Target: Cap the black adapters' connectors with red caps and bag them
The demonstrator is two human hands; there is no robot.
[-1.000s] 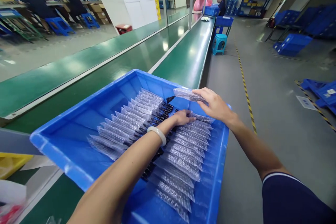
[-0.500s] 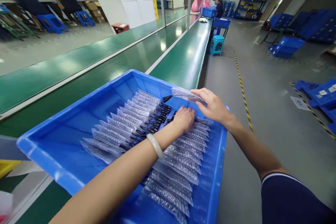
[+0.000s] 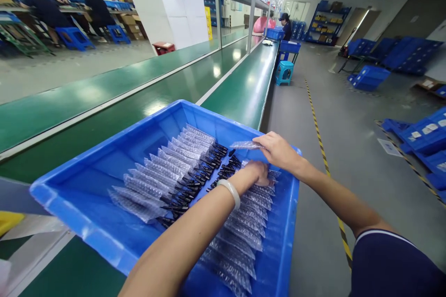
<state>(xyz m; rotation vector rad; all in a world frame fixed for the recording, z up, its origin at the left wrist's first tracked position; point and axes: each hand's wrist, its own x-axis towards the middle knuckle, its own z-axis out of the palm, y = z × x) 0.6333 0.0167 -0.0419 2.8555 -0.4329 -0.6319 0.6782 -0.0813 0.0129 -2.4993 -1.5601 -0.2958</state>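
My right hand (image 3: 278,151) pinches one end of a bubble-wrap bag (image 3: 244,145) over the far right part of a blue plastic tray (image 3: 83,144). A black connector end (image 3: 232,152) shows near the bag's far tip. Below it, my left hand (image 3: 257,174) reaches down onto the right-hand row of bubble-wrap bags (image 3: 251,225), its fingers curled and mostly hidden among them. Another row of bubble-wrap bags (image 3: 156,174) lies along the left side. Black plug ends (image 3: 195,177) from both rows point toward the tray's middle.
Under the tray runs a green conveyor bench (image 3: 240,95), with a metal shelf frame (image 3: 251,18) above. A co-worker (image 3: 286,27) is at its far end near a turquoise stool (image 3: 285,73). Blue bins (image 3: 369,77) stand on the floor at right.
My right hand has lowered the bubble-wrap bag toward the right row. My left hand has shifted right and nearer along that row, uncovering more black plug ends. The camera view has tilted slightly.
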